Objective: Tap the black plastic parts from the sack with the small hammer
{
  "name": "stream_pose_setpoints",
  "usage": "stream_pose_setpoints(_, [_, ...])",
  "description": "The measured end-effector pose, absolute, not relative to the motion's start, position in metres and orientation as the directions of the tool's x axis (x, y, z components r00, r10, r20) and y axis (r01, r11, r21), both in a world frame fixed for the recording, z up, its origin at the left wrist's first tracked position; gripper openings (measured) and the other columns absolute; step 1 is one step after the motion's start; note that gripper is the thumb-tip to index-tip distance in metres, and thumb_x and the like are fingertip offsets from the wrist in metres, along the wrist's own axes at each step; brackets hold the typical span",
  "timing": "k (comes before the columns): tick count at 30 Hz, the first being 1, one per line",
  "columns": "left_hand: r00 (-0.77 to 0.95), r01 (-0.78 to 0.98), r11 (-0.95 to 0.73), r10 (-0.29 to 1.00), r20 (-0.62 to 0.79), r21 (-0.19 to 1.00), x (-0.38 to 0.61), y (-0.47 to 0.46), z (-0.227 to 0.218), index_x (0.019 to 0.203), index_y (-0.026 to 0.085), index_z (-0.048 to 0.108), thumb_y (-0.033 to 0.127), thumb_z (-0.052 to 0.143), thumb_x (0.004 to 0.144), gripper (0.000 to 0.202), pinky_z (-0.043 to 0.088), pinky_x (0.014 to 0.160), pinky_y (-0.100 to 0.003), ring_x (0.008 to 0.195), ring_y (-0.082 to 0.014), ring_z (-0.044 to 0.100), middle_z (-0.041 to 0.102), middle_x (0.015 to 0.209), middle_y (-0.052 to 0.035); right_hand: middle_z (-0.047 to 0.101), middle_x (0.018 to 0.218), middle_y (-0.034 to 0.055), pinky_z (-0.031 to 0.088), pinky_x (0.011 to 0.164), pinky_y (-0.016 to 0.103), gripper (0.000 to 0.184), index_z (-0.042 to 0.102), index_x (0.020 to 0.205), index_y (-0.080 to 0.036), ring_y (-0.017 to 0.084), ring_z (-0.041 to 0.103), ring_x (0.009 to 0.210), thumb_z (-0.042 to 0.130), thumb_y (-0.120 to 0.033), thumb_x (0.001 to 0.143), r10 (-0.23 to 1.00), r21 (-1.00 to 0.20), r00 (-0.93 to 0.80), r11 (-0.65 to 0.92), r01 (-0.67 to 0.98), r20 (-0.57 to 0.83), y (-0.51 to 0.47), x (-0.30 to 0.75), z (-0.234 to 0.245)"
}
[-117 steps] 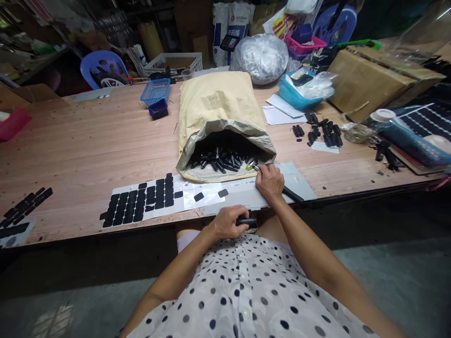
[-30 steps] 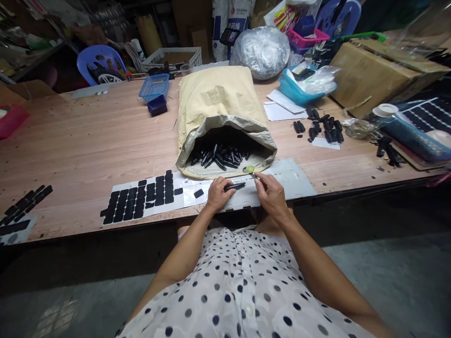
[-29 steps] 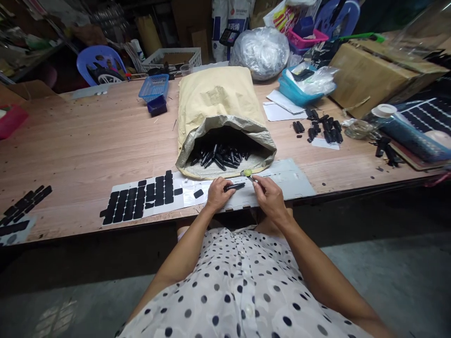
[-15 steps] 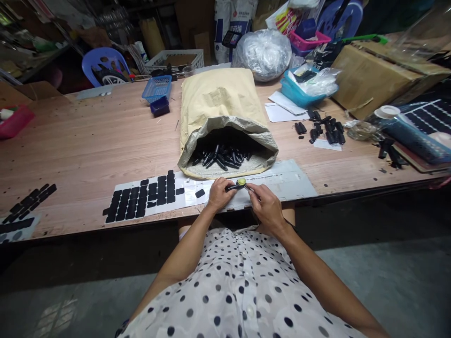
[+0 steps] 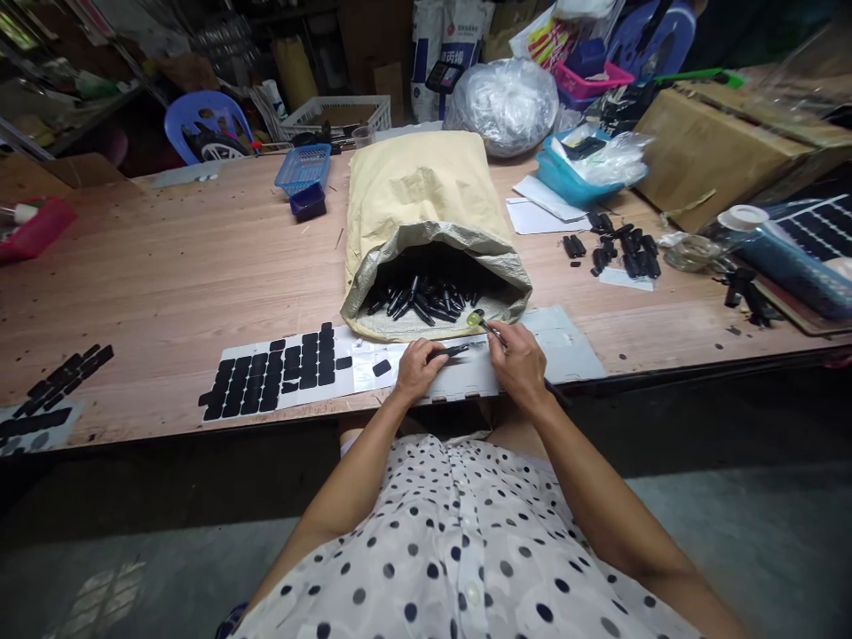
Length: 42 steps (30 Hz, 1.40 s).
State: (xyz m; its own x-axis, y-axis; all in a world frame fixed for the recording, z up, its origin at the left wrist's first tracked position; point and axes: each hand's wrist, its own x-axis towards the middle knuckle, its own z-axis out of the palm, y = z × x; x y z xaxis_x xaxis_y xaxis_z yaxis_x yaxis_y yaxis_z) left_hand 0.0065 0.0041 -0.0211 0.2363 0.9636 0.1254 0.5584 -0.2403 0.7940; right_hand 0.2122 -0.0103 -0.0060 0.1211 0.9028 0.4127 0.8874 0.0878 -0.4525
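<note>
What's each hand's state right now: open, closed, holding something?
Left hand: closed on a slim black part.
Right hand: closed on a thin tool with a yellow-green tip.

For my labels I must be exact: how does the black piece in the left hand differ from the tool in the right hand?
The black piece is all dark; the tool has a yellow-green tip. The black piece lies nearly level, while the tool slants toward the sack. Both are slim.

Wooden table (image 5: 166,266) bears a sack (image 5: 426,186) (lying flat) and pad sheet (image 5: 280,380)
</note>
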Motion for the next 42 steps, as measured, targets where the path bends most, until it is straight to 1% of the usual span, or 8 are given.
stream_pose_setpoints(7, [0.13,0.404,-0.121,0.989,0.074,0.907,0.005,-0.002,-0.021,0.115,0.023,0.07,0.026,0.05,0.098,0.025,0.055,0.089,-0.033,0.085,-0.0176,0.07,0.075,0.105,-0.0023,0.062,0.093,0.0096,0.033,0.071,0.033,0.028,0.073,0.11,-0.022,0.023,0.05,0.086,0.051,-0.025,0.093,0.902,-0.275,0.161,-0.05,0.96,0.4,0.009,0.22,-0.029])
stream_pose_setpoints(14, [0.119,0.385,-0.095,0.991,0.053,0.918,0.001,-0.006,-0.02,0.119,0.022,0.068,0.03,0.046,0.101,0.029,0.056,0.083,-0.03,0.074,-0.0155,0.068,0.074,0.095,-0.0017,0.06,0.094,0.0115,0.029,0.07,0.035,0.029,0.071,0.111,-0.02,0.026,0.047,0.089,0.049,-0.025,0.092,0.904,-0.264,0.155,-0.049,0.963,0.398,0.005,0.214,-0.028])
stream_pose_setpoints(22, [0.147,0.431,-0.135,0.986,0.078,0.892,0.002,-0.005,-0.019,0.117,0.021,0.07,0.033,0.051,0.1,0.028,0.055,0.08,-0.03,0.078,-0.0171,0.066,0.07,0.083,-0.0015,0.06,0.095,0.0118,0.028,0.069,0.034,0.029,0.07,0.111,-0.02,0.026,0.047,0.09,0.048,-0.027,0.093,0.912,-0.264,0.157,-0.057,0.963,0.378,0.006,0.216,-0.026])
stream_pose_setpoints(25, [0.236,0.428,-0.244,0.96,0.153,0.87,0.0,-0.013,-0.01,0.109,0.02,0.074,0.035,0.059,0.096,0.025,0.054,0.08,-0.031,0.081,-0.018,0.064,0.071,0.087,-0.0045,0.06,0.095,0.0119,0.028,0.069,0.034,0.029,0.07,0.111,-0.02,0.026,0.047,0.089,0.048,-0.026,0.093,0.917,-0.272,0.165,-0.065,0.96,0.363,0.006,0.215,-0.025])
stream_pose_setpoints(29, [0.527,0.276,-0.36,0.832,0.172,0.891,-0.006,-0.045,0.0,0.105,0.019,0.077,0.041,0.062,0.095,0.028,0.055,0.079,-0.031,0.082,-0.0185,0.066,0.073,0.092,-0.0086,0.06,0.095,0.0121,0.027,0.069,0.034,0.03,0.07,0.111,-0.02,0.026,0.047,0.089,0.048,-0.026,0.093,0.918,-0.273,0.164,-0.065,0.96,0.36,0.006,0.214,-0.024])
stream_pose_setpoints(33, [0.648,0.287,-0.283,0.761,0.032,0.915,-0.011,-0.081,-0.015,0.1,0.02,0.079,0.039,0.062,0.094,0.026,0.055,0.082,-0.031,0.083,-0.0191,0.068,0.075,0.091,-0.0095,0.06,0.097,0.0127,0.028,0.069,0.034,0.031,0.07,0.113,-0.019,0.027,0.048,0.09,0.049,-0.026,0.093,0.926,-0.272,0.159,-0.065,0.96,0.342,0.006,0.214,-0.024])
stream_pose_setpoints(39, [0.316,0.648,0.104,0.864,-0.391,0.754,-0.011,-0.097,-0.06,0.107,0.023,0.079,0.029,0.064,0.087,0.026,0.052,0.07,-0.029,0.069,-0.0187,0.066,0.07,0.069,0.0002,0.06,0.095,0.0124,0.028,0.068,0.034,0.03,0.07,0.111,-0.019,0.027,0.048,0.089,0.048,-0.025,0.092,0.918,-0.276,0.16,-0.058,0.959,0.363,0.007,0.214,-0.024])
stream_pose_setpoints(42, [0.296,0.695,0.146,0.834,-0.466,0.704,-0.013,-0.096,-0.057,0.113,0.022,0.077,0.027,0.067,0.083,0.032,0.051,0.068,-0.029,0.067,-0.0192,0.064,0.066,0.063,0.0021,0.06,0.094,0.0122,0.029,0.069,0.035,0.03,0.071,0.111,-0.019,0.026,0.048,0.089,0.048,-0.025,0.092,0.917,-0.278,0.161,-0.057,0.959,0.366,0.007,0.213,-0.024])
